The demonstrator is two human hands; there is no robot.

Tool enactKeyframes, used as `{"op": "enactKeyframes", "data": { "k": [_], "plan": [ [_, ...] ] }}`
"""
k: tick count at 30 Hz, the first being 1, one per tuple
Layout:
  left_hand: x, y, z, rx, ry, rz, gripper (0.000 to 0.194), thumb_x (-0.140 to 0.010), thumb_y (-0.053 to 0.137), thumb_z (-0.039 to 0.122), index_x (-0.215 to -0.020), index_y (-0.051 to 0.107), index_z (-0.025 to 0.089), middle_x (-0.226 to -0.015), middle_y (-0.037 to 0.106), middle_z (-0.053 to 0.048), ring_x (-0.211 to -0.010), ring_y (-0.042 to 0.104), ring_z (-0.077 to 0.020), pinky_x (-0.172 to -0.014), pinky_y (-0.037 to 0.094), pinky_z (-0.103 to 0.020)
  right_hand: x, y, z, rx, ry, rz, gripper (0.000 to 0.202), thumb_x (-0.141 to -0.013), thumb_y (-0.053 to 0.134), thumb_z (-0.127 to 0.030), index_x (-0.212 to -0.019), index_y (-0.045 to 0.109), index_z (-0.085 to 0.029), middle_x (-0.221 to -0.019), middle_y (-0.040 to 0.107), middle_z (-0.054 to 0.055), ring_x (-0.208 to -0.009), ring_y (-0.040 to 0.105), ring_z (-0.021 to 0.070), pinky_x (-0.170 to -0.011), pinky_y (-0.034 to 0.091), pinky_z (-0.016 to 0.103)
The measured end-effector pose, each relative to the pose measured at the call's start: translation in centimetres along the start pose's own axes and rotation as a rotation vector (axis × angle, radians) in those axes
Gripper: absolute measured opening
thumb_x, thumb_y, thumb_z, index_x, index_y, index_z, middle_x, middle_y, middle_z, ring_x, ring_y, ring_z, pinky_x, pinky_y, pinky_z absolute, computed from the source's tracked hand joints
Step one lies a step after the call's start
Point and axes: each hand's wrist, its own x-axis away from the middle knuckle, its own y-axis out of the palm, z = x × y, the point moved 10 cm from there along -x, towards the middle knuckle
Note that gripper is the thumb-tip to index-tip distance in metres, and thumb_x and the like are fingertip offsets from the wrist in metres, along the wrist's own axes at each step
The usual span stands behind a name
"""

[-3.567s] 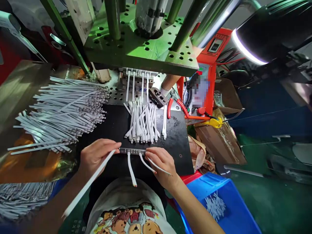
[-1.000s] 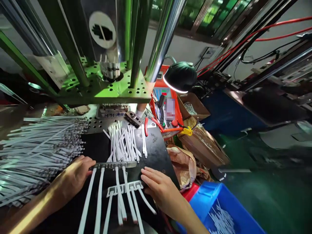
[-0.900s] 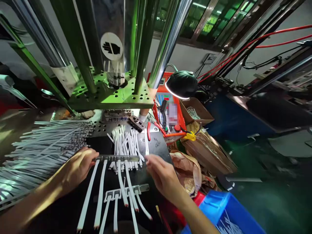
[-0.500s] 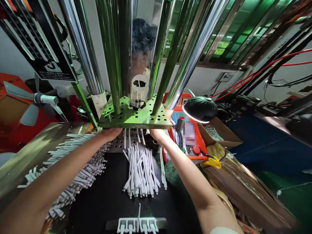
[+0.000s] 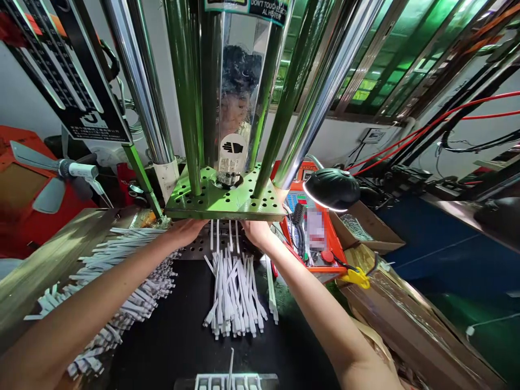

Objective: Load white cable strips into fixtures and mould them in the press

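Note:
Both hands reach under the green perforated plate (image 5: 223, 203) of a press. My left hand (image 5: 190, 230) is at the left of several white strips (image 5: 221, 235) that hang out from beneath the plate; its fingers are hidden. On their right side is my right hand (image 5: 255, 232), fingers also mostly hidden under the plate. What either hand holds cannot be made out. A pile of white cables (image 5: 235, 298) lies on the black surface in front. Nearer the bottom edge stands a white slotted holder (image 5: 228, 381) with a thin pick upright in it.
A large heap of white cables (image 5: 142, 292) lies at the left, beneath my left forearm. To the right are a black lamp (image 5: 333, 188), a red control box (image 5: 335, 238), yellow-handled pliers (image 5: 357, 277) and cardboard boxes (image 5: 406, 314). A small fan (image 5: 67, 168) stands at the left.
The view has shifted slightly, so the press and cables appear lower. My right hand has moved slightly left, closer to the strips, which now hang straighter. My left hand stays under the plate.

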Motion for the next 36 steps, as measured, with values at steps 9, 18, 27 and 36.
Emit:
{"op": "enactKeyframes", "data": {
  "k": [9,18,27,36],
  "plan": [
    [-0.7,-1.3,2.8,-0.074,-0.049,-0.033,0.042,-0.095,0.06,0.041,-0.131,0.056,0.02,-0.138,0.054,-0.012,-0.122,0.056,-0.0265,-0.103,0.048,-0.051,0.0,-0.5,-4.1,0.04,-0.032,0.0,0.034,-0.104,0.036,-0.016,-0.12,0.065,-0.011,-0.118,0.067,0.015,-0.123,0.053,0.029,-0.108,0.039,0.042],
    [14.9,-0.1,8.7,-0.064,0.022,-0.044,0.056,-0.097,0.034,0.014,-0.152,0.036,0.022,-0.16,0.033,-0.009,-0.145,0.036,-0.0246,-0.118,0.037,-0.04,19.8,-3.3,-4.0,-0.082,-0.103,0.017,0.023,-0.099,0.049,-0.022,-0.114,0.066,-0.016,-0.133,0.056,0.018,-0.125,0.053,0.0301,-0.103,0.048,0.047],
    [34.3,1.5,12.1,-0.383,0.134,0.118,0.062,-0.097,0.042,0.034,-0.156,0.029,0.023,-0.148,0.051,-0.014,-0.133,0.05,-0.0337,-0.117,0.029,-0.053,37.0,-4.1,-4.9,0.026,-0.116,-0.07,0.061,-0.094,0.057,-0.025,-0.153,0.04,-0.023,-0.146,0.047,0.017,-0.134,0.045,0.0381,-0.106,0.042,0.061],
    [34.1,1.8,11.1,-0.308,-0.022,0.144,0.069,-0.093,0.032,0.004,-0.155,0.028,0.033,-0.15,0.049,-0.006,-0.14,0.044,-0.0236,-0.123,0.023,-0.046,36.2,-3.5,-4.8,0.064,-0.049,-0.038,0.072,-0.083,0.043,0.001,-0.151,0.041,-0.022,-0.142,0.049,0.015,-0.133,0.045,0.0317,-0.109,0.035,0.055]
  ]
}}
